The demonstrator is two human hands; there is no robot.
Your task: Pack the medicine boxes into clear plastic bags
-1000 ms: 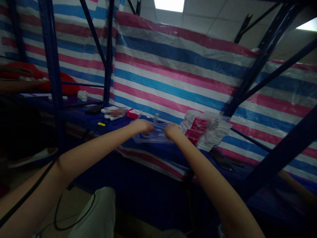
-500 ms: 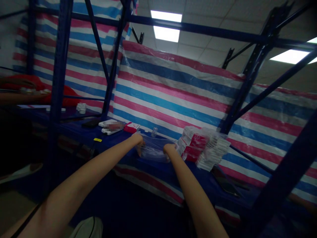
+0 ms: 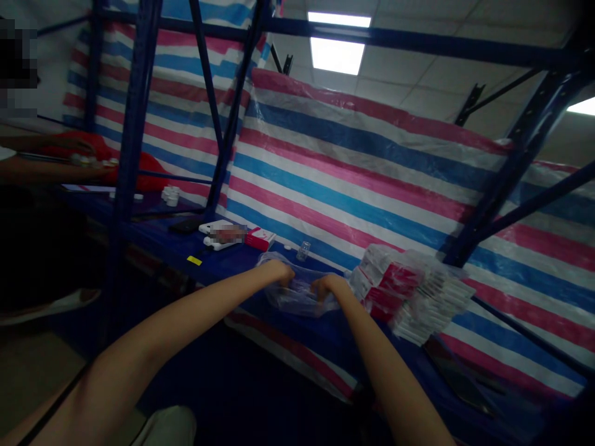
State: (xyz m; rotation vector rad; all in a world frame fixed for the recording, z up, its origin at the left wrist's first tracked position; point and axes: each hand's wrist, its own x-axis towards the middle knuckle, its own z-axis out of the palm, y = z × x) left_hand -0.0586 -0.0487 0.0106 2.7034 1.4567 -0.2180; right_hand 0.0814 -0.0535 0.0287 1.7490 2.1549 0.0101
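A clear plastic bag lies spread along the front of the blue tabletop, its film loosely bunched. At its left part, my left hand has its fingers curled down and closed on the film. My right hand is bent over the bag's right part, fingers closed on the film too. The fingertips are dim and partly behind the film. Just behind the bag stand a small clear jar and a white lid.
Right of the bag are stacked red-and-white boxes in plastic wrap and a dark flat device. To the left lie a red-white box, white packs, a yellow label and white jars. Blue rack posts frame the table; another person's arm is at far left.
My hands have come closer together over the bag, and its film is less stretched between them. The whole view has shifted, so the table's things appear further right.
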